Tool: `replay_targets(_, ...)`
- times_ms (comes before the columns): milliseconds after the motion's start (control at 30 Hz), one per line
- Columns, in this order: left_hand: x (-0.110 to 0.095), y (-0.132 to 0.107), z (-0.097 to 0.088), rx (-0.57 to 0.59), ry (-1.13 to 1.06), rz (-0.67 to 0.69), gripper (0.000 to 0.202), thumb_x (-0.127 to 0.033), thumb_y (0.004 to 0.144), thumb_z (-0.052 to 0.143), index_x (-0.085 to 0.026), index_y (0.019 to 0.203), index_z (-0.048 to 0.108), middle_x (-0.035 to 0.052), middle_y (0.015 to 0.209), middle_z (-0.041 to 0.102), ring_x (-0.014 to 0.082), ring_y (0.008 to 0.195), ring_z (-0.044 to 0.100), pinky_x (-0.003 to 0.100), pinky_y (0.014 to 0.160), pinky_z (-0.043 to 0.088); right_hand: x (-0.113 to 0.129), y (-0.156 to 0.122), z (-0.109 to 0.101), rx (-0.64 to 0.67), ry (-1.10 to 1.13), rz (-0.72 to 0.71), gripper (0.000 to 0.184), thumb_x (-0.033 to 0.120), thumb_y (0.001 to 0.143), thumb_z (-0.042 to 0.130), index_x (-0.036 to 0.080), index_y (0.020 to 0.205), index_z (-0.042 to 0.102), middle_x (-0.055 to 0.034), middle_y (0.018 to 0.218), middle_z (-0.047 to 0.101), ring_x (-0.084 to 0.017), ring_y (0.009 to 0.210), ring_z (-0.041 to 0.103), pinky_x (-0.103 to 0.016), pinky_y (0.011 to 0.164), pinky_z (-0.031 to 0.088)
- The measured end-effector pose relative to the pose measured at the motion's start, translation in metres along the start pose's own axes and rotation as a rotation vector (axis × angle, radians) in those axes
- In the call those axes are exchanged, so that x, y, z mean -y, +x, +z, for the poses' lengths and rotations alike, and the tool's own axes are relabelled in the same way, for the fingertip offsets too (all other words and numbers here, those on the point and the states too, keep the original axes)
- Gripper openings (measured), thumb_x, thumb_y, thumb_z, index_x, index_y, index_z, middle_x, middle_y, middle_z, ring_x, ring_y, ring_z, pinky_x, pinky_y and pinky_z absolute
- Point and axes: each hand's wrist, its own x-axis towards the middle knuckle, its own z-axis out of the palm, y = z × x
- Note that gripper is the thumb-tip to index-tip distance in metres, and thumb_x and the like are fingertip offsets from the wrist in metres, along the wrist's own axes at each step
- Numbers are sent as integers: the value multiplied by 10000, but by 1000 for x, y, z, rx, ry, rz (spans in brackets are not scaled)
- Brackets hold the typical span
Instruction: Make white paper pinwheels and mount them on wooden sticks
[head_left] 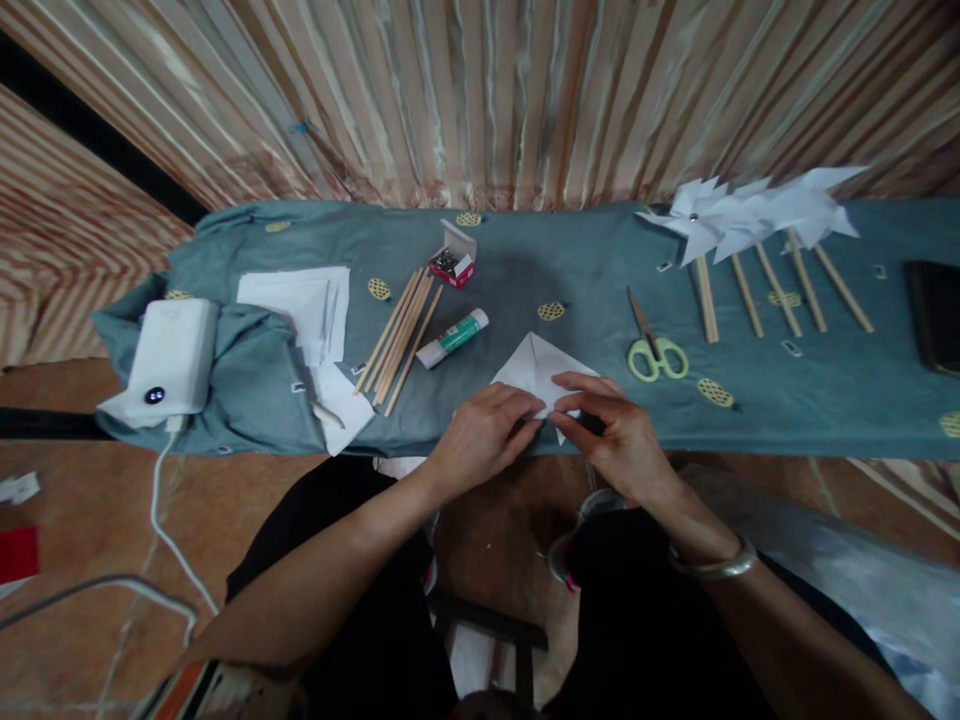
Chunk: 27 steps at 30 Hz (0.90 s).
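Observation:
A creased sheet of white paper (534, 358) lies at the front edge of the cloth-covered table, one corner pointing away from me. My left hand (491, 428) pinches its near left part between thumb and fingers. From the right, my right hand (611, 425) grips the near part of the same sheet with thumb and fingertips, close to the left hand's fingertips. Part of the paper is hidden under the fingers. Right of the sheet lie scissors (654, 350) with light green handles; to its left is a glue stick (452, 338).
Wooden sticks (397, 340) lie left of the glue stick, below a small red box (452, 258) of metal pins. Several white paper pinwheels (750, 215) on sticks lie at the right. Paper sheets (292, 300) and a white power bank (174, 355) with a cable sit at the left.

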Motion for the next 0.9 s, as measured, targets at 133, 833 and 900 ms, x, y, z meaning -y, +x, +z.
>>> replay_targets(133, 0, -3, 0, -20, 20, 1, 196, -248, 931, 534, -152, 1086, 605, 75, 997, 694, 191, 938, 635, 349, 857, 527, 1, 0, 4, -40, -26, -6, 80, 263, 855, 629, 240, 814, 693, -74, 1133, 696, -264, 1093, 611, -467, 960, 476)
replay_targets(833, 3, 6, -3, -9, -92, -43, 163, -168, 909, 544, -161, 946, 703, 63, 939, 722, 172, 897, 663, 301, 821, 532, 3, 0, 9, -122, -88, 6, 61, 260, 855, 625, 228, 867, 676, -88, 1122, 695, -269, 1060, 632, -473, 931, 498)
replay_targets(900, 3, 8, -3, -3, -99, -60, 161, -166, 904, 550, -171, 943, 706, 58, 939, 726, 173, 901, 669, 302, 827, 530, 3, 0, 10, -125, -88, 9, 59, 254, 856, 621, 230, 863, 675, -85, 1123, 694, -268, 1064, 630, -475, 937, 494)
